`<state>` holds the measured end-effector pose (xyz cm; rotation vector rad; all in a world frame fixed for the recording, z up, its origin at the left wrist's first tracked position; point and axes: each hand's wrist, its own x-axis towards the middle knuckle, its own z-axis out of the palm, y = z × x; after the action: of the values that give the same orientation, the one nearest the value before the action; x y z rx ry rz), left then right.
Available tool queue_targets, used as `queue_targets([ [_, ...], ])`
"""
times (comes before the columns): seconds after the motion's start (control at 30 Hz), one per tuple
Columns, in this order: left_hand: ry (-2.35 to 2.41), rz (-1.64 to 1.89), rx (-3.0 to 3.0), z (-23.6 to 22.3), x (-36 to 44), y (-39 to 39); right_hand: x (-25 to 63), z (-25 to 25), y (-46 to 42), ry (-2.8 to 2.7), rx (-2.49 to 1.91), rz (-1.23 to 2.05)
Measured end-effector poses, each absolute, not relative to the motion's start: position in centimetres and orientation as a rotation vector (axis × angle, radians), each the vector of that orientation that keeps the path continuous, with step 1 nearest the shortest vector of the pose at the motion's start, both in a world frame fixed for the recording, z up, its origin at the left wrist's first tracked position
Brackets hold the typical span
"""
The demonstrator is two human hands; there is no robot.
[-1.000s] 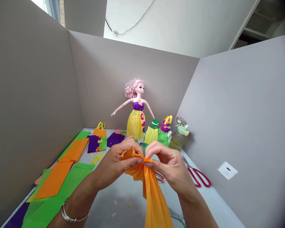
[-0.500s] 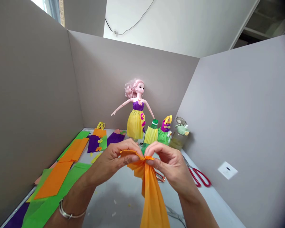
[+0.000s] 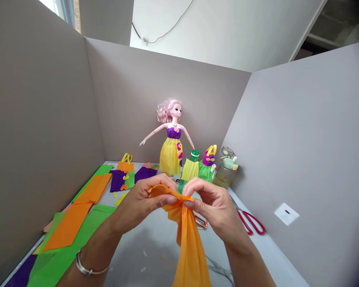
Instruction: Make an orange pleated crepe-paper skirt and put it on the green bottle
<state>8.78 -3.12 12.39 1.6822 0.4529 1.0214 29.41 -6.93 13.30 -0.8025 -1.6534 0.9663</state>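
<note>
Both my hands pinch the gathered top of an orange crepe paper sheet [image 3: 189, 243] that hangs down toward me. My left hand [image 3: 143, 201] grips the bunched edge from the left, fingers closed on it. My right hand [image 3: 211, 205] pinches the same gather from the right. A metal bracelet [image 3: 85, 266] is on my left wrist. Behind the hands, a doll [image 3: 171, 137] with pink hair stands against the back wall in a purple and yellow paper dress.
Orange, green and purple paper sheets [image 3: 68, 223] lie along the left wall. Small paper dresses [image 3: 124, 175] sit at the back, beside a green-capped bottle [image 3: 191, 167] and a jar [image 3: 225, 169]. Red scissors [image 3: 251, 223] lie at right. Grey partition walls enclose the table.
My hands have shifted slightly left and up while working the gather; the hanging orange paper has swung a little to the left.
</note>
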Motion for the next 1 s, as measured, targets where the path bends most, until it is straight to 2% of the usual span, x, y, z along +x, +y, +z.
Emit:
queue_targets([
  [0.77, 0.388, 0.985, 1.598, 11.2, 9.6, -2.4, 29.3, 13.2, -7.3, -1.595, -0.795, 1.143],
  [1.0, 0.469, 1.025, 1.667, 11.5, 9.9, -2.8, 29.6, 13.1, -7.1, -1.688, -0.817, 1.001],
])
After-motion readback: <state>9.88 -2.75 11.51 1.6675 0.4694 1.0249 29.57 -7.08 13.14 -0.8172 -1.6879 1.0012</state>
